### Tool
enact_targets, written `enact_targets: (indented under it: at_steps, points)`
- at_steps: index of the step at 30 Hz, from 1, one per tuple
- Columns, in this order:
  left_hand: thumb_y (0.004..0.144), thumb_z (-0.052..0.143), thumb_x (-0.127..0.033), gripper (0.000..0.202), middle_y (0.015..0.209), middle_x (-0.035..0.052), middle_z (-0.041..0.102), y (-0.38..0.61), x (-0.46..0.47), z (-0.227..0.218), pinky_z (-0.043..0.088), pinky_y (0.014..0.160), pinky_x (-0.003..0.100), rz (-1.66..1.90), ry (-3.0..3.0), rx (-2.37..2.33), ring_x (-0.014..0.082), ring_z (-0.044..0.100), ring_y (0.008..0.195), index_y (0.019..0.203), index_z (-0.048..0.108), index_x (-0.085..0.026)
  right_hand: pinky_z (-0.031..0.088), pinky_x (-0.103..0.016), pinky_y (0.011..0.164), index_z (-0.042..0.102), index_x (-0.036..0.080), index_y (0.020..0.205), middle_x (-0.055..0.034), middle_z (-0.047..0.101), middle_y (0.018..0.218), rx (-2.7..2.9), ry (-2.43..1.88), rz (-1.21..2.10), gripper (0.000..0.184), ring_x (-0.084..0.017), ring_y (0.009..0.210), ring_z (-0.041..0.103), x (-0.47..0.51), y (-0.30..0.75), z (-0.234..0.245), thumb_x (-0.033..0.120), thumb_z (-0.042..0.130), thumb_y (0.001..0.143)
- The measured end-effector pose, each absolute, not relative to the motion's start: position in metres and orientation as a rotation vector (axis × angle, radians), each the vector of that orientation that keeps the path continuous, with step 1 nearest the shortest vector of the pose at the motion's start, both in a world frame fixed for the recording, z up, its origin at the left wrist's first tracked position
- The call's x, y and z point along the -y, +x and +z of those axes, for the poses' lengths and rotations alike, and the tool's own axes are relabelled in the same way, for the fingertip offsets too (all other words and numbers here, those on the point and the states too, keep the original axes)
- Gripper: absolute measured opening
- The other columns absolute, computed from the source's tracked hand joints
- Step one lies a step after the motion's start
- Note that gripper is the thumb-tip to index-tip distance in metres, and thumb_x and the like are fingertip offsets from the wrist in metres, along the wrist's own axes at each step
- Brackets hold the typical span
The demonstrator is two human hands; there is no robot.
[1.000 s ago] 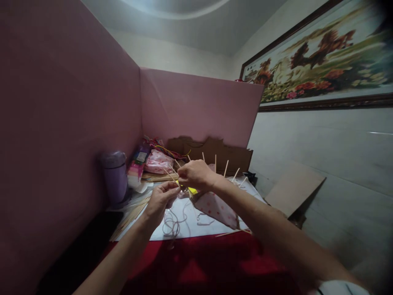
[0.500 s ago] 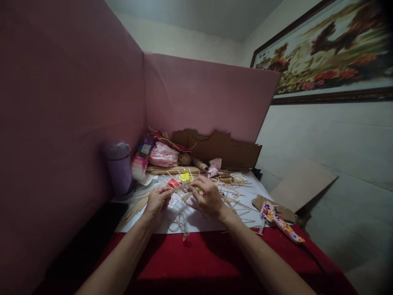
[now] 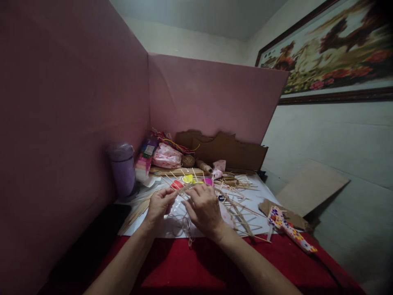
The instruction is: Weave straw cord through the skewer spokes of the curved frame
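My left hand [image 3: 161, 205] is closed in a pinch on the near-left edge of a round weave of thin wooden sticks and tan twine [image 3: 242, 217]. Over the same edge bends my right hand [image 3: 205, 207], its fingers curled down onto the weave; the fingertips are partly hidden. Stick ends poke outward around the rim, and the weave's right side arcs down toward the red cloth. Below and between the hands lies a loose tangle of thin cord [image 3: 183, 224]. Red, yellow and magenta pieces, among them a yellow one [image 3: 188, 179], show just behind the fingers.
A flower-patterned glue gun [image 3: 291, 231] lies at right beside torn cardboard [image 3: 284, 215]. A purple tumbler [image 3: 123, 172] stands at left, near a fan of loose sticks [image 3: 135, 213]. Twine balls [image 3: 188, 160] and a pink cloth bundle [image 3: 167, 155] line the back.
The weave has turned or tilted, so more of its right arc shows and a stick reaches the red cloth. My right hand has lowered slightly. The whole view has shifted a little.
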State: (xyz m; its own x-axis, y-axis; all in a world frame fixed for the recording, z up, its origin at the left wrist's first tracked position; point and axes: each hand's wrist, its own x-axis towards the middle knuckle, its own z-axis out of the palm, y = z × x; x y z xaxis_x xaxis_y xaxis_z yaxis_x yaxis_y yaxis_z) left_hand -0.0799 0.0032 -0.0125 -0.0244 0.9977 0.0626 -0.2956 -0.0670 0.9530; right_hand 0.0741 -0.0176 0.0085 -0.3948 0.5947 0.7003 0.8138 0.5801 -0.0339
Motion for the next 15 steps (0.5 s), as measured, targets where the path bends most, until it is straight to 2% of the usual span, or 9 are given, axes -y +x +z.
enact_targets:
  at_steps: [3, 6, 15]
  points:
    - [0.056, 0.076, -0.038, 0.033, 0.041, -0.0100, 0.037, -0.080, -0.002, -0.013, 0.013, 0.034, 0.015, 1.403, 1.029, -0.937, 0.0014, 0.022, 0.034, 0.064, 0.054, -0.015, 0.031, -0.034, 0.075, 0.059, 0.018, 0.082, -0.0057, 0.057, 0.084, 2.094, -1.151, -0.458, 0.011, -0.021, 0.083, 0.045, 0.017, 0.068, 0.008, 0.029, 0.056, 0.082]
    - [0.058, 0.075, -0.038, 0.032, 0.043, -0.0095, 0.037, -0.080, 0.000, -0.013, 0.014, 0.035, 0.015, 1.421, 1.035, -0.912, 0.0014, 0.022, 0.035, 0.065, 0.054, -0.015, 0.030, -0.033, 0.071, 0.057, 0.018, 0.074, -0.0049, 0.056, 0.079, 2.073, -1.172, -0.500, 0.015, -0.020, 0.078, 0.044, 0.020, 0.064, 0.007, 0.028, 0.053, 0.084]
    - [0.063, 0.073, -0.033, 0.024, 0.046, -0.0077, 0.039, -0.078, 0.008, -0.009, 0.016, 0.038, 0.015, 1.456, 1.044, -0.863, 0.0016, 0.026, 0.039, 0.070, 0.060, -0.013, 0.027, -0.034, 0.068, 0.055, 0.018, 0.068, -0.0046, 0.054, 0.072, 2.010, -1.111, -0.599, 0.017, -0.020, 0.074, 0.042, 0.025, 0.062, 0.006, 0.023, 0.051, 0.083]
